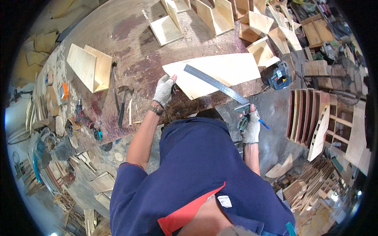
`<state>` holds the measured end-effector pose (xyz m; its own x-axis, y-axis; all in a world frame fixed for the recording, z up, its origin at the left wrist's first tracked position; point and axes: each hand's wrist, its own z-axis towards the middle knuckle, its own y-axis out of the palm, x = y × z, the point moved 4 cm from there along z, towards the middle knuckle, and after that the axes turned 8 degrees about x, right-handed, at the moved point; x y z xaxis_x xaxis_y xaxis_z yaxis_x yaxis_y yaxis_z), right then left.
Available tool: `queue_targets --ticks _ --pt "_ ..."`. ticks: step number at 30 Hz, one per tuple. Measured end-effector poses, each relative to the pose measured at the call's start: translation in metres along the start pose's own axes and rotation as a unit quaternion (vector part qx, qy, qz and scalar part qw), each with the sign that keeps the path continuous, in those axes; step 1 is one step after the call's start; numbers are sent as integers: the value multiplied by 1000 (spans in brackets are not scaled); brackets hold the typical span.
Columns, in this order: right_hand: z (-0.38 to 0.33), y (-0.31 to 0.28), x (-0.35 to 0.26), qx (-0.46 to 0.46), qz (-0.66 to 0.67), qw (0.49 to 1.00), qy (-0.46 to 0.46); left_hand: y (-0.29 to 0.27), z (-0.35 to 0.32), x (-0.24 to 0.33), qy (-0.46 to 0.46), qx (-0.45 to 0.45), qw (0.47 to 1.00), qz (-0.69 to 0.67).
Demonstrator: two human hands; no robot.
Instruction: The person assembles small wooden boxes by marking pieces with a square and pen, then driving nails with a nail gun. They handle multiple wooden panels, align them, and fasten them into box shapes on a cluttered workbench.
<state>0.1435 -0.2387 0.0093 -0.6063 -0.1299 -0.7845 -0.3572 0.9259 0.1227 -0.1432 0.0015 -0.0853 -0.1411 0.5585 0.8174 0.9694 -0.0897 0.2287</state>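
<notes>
A pale plywood panel [232,69] with slanted edges lies near the front of the worn workbench [130,47]. My left hand [163,91], in a grey-white glove with bare fingertips, is closed on the panel's left edge. My right hand [252,128], gloved the same way, grips a steel square [214,83] by its handle end, just beyond the bench edge. The square's long blade lies slantwise across the panel. A blue pen [264,124] also sticks out of the right hand. Something dark green shows beside those fingers, its kind unclear.
Left on the bench are an angled plywood piece [88,67], a hammer [124,105], a pry bar [115,82] and a drill [83,118]. A power tool [278,75] sits at the panel's right. Several joined plywood pieces [215,16] stand behind. Wooden frames [307,116] stand right.
</notes>
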Motion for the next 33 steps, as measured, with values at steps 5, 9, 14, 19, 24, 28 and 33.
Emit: queue_targets --ticks 5,9,14,19,24,28,33 --pt "-2 -33 -22 71 46 995 -45 -57 26 35 -15 -112 992 54" --pt "7 -46 -38 57 64 994 -64 -108 99 88 -42 -32 971 235" --pt "21 -29 -44 20 75 995 -58 -47 157 145 215 217 725 618" --pt "27 -11 -41 -12 72 996 -53 66 91 128 388 -24 700 599" --pt "32 -5 -33 3 23 999 -28 139 -11 60 410 -334 593 607" --pt "32 5 -23 -6 -54 998 -15 142 -24 46 452 -317 580 600" --pt "30 16 -4 29 -47 998 37 93 -48 62 613 -45 663 427"
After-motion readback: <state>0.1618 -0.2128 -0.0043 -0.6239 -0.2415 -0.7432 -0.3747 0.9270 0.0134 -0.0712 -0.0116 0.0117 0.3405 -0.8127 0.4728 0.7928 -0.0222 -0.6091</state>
